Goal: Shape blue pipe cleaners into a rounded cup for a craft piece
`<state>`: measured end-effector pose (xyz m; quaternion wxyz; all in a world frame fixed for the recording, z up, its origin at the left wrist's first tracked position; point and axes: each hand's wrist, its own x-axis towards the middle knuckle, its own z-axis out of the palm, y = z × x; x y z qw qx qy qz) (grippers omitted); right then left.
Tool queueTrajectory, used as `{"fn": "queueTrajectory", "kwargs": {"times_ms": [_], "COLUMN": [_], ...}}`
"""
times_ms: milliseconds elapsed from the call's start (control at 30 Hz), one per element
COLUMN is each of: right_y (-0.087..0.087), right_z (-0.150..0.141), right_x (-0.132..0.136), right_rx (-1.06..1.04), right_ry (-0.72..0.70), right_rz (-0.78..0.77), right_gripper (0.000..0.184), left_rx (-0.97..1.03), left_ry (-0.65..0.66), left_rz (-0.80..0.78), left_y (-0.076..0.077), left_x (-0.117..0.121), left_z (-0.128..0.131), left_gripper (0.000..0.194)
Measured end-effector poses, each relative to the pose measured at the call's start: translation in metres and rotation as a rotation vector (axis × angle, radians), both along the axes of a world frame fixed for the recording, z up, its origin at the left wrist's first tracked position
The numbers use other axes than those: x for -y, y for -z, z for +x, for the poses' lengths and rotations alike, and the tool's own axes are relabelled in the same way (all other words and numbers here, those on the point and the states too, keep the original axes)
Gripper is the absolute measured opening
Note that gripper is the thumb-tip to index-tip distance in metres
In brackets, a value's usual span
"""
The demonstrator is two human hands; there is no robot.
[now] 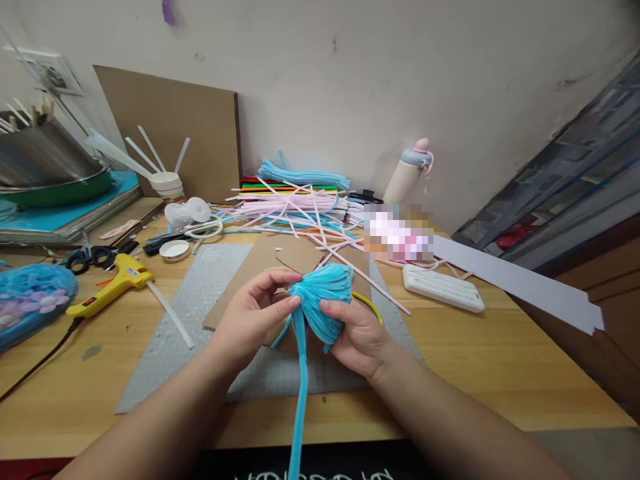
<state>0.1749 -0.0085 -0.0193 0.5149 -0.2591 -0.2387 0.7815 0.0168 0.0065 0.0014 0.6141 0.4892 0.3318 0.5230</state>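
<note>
Between my two hands is a fan-shaped bundle of light blue pipe cleaners (330, 293), held over the cardboard. My left hand (253, 310) pinches its gathered end between thumb and fingers. On the other side, my right hand (361, 333) grips the wide, rounded part, thumb on top and fingers underneath. A long blue tail (300, 393) hangs from the gathered end toward the table's front edge. Below the hands lies a piece of brown cardboard (240, 273) on a grey cutting mat (155, 373). Part of a yellow pipe cleaner (369, 305) shows behind my right hand.
A yellow glue gun (113, 287) with its cord lies left, near scissors (90, 257) and a blue fluffy piece with flowers (37, 303). Piled pipe cleaners (295, 200) are at the back. A bottle (407, 173), white power strip (443, 288) and white strip (520, 283) are right.
</note>
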Motion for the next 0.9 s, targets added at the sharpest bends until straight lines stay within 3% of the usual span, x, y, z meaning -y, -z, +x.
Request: {"fn": "queueTrajectory", "kwargs": {"times_ms": [167,400,533,733,900], "right_y": [0.006,0.007,0.004,-0.004,-0.005], "right_z": [0.004,0.010,0.017,0.017,0.015], "right_x": [-0.003,-0.005,-0.005,-0.001,0.002], "right_rx": [-0.053,-0.114,-0.105,-0.041,-0.030], "right_ry": [-0.043,-0.121,-0.231,-0.238,-0.212], "right_rz": [-0.083,-0.246,-0.208,-0.086,-0.083], "right_gripper": [0.028,0.026,0.027,0.029,0.036], "left_rx": [-0.006,-0.130,-0.177,0.039,-0.034], "left_ry": [0.059,0.060,0.080,0.370,0.267], "left_rz": [0.003,0.073,0.065,-0.213,-0.109], "left_y": [0.008,0.005,0.005,0.005,0.006], "left_x": [-0.004,-0.004,-0.003,0.002,0.000], "left_z": [-0.002,-0.004,-0.007,-0.006,-0.007], "left_gripper": [0.024,0.024,0.023,0.038,0.041]}}
